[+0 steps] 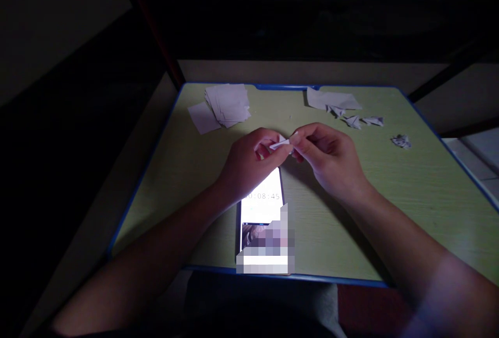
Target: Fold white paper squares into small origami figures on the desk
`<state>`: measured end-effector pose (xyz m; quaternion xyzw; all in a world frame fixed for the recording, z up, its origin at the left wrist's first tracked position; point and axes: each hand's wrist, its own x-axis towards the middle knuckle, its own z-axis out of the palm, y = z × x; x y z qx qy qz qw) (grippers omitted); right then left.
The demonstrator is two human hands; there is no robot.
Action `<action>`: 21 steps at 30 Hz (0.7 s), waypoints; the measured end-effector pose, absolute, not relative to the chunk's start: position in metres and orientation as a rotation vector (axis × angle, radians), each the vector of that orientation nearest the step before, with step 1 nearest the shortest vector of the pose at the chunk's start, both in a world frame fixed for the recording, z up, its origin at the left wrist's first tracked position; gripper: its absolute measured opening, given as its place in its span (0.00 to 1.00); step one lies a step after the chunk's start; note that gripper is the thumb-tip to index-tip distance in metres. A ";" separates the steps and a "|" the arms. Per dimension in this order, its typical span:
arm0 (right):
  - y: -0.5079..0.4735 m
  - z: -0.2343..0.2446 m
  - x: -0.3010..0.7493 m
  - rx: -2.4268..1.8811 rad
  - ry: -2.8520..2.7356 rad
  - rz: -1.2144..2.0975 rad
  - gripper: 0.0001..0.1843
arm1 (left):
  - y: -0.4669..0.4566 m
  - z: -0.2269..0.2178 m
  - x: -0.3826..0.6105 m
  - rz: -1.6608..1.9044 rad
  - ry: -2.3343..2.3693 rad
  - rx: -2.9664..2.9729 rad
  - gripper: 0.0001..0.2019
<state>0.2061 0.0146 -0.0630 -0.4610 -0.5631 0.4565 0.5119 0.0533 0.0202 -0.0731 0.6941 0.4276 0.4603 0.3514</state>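
A small piece of folded white paper (279,144) is pinched between my two hands above the middle of the table. My left hand (251,158) grips its left side, with the thumb along the lower edge and the fingers curled behind. The thumb and fingertips of my right hand (327,153) close on its right end. Part of the folded paper is hidden by the fingers. Below my left hand lies a lit phone (261,208) showing a timer; its lower screen is blurred out.
A stack of paper squares (228,104) lies at the table's back left. At the back right are a loose sheet (333,100), several folded paper pieces (353,121) and a crumpled one (401,141). The pale green table (175,182) has a blue rim.
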 end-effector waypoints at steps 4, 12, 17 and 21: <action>0.015 -0.065 0.207 -1.093 -1.364 1.105 0.14 | 0.019 -0.071 0.053 1.209 1.137 1.818 0.04; 0.015 -0.065 0.209 -1.106 -1.410 1.048 0.12 | 0.020 -0.071 0.051 1.204 1.120 1.808 0.05; 0.015 -0.065 0.210 -1.107 -1.432 1.039 0.12 | 0.020 -0.071 0.052 1.206 1.100 1.800 0.04; 0.015 -0.064 0.211 -1.106 -1.434 1.063 0.11 | 0.020 -0.073 0.052 1.225 1.087 1.791 0.04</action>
